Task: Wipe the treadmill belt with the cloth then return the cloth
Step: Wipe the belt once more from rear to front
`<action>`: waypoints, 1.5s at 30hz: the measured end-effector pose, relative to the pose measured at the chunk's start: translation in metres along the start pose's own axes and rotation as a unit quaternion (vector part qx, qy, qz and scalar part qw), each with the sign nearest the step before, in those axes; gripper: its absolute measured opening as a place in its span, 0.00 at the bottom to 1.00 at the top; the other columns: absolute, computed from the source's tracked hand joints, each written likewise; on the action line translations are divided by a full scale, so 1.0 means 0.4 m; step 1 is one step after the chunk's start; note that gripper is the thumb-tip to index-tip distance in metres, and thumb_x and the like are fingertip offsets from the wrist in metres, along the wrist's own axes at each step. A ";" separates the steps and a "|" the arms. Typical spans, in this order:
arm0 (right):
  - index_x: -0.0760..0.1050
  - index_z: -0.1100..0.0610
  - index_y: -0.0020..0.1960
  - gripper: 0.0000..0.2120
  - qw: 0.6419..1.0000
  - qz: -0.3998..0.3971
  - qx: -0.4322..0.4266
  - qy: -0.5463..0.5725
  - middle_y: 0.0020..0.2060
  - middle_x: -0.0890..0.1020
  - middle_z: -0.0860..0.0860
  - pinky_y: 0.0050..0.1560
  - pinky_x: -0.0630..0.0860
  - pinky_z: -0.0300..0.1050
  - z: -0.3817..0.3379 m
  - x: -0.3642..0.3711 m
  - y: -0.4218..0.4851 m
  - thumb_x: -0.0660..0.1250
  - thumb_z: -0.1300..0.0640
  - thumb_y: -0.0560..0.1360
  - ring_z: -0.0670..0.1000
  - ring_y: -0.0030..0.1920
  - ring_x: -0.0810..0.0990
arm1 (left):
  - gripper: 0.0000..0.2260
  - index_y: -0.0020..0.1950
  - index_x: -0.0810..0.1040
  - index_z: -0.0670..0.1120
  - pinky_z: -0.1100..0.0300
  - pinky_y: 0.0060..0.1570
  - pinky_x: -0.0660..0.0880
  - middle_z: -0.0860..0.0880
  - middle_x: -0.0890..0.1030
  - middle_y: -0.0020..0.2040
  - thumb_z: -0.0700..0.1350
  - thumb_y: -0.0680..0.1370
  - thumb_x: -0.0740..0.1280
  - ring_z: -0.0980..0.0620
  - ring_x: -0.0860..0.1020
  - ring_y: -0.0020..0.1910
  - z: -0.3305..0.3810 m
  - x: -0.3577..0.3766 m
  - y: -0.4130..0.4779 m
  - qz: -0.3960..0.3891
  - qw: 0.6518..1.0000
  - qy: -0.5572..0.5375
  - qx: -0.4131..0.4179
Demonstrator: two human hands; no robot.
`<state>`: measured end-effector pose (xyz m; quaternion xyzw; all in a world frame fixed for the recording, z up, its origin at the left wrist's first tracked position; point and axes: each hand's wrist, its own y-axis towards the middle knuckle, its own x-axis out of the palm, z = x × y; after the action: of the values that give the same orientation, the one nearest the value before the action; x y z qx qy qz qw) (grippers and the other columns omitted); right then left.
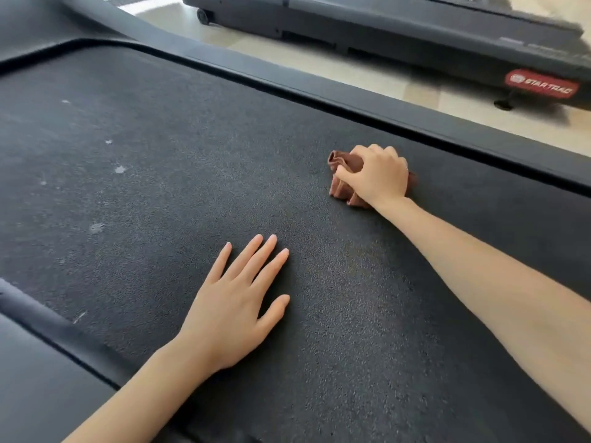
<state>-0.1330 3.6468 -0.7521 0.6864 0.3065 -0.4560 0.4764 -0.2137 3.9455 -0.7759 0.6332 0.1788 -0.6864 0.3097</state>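
Observation:
The dark, rough treadmill belt fills most of the head view. A bunched brown cloth lies on the belt near its far right side. My right hand grips the cloth from above, fingers curled round it, pressing it onto the belt. My left hand rests flat on the belt nearer to me, fingers straight and spread, holding nothing. Several pale dusty spots mark the belt's left part.
Black side rails border the belt on the far side and at the near left. Beyond the far rail lies light flooring. A second treadmill with a red Star Trac label stands there.

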 end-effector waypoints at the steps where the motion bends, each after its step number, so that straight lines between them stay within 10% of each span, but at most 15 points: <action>1: 0.77 0.51 0.57 0.20 1.000 -0.009 0.028 -0.009 0.54 0.80 0.54 0.53 0.68 0.52 -0.009 0.009 0.024 0.63 0.39 0.73 0.60 0.57 0.73 | 0.27 0.75 0.64 0.49 0.46 0.69 0.52 0.50 0.62 0.75 0.59 0.79 0.49 0.50 0.57 0.75 -0.001 0.000 0.000 0.000 1.000 0.001 -0.001; 17: 0.78 0.48 0.42 0.12 0.980 0.028 -0.164 0.105 0.39 0.76 0.46 0.41 0.66 0.48 -0.063 -0.167 -0.471 0.65 0.41 0.68 0.53 0.41 0.73 | 0.27 0.74 0.66 0.49 0.47 0.69 0.52 0.49 0.64 0.75 0.60 0.79 0.51 0.49 0.59 0.74 -0.007 0.005 0.001 0.009 1.000 0.003 0.008; 34: 0.74 0.53 0.62 0.23 1.000 -0.018 -0.008 0.017 0.60 0.76 0.56 0.59 0.65 0.56 -0.276 0.064 0.055 0.60 0.38 0.75 0.62 0.61 0.70 | 0.27 0.77 0.56 0.54 0.54 0.73 0.44 0.58 0.55 0.77 0.60 0.79 0.51 0.58 0.48 0.76 -0.172 -0.116 -0.159 0.042 0.990 -0.046 -0.126; 45: 0.77 0.51 0.39 0.18 0.945 -0.004 -0.280 0.168 0.37 0.77 0.51 0.41 0.66 0.50 -0.560 -0.043 -0.352 0.57 0.39 0.67 0.57 0.39 0.73 | 0.33 0.74 0.46 0.60 0.58 0.73 0.41 0.63 0.47 0.74 0.69 0.71 0.39 0.63 0.44 0.74 -0.323 -0.148 -0.289 -0.040 0.955 0.015 -0.292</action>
<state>-0.1852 3.9067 -0.7598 0.5908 0.5001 -0.2311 0.5894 -0.1906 4.1256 -0.7522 0.5176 0.4010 -0.6066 0.4510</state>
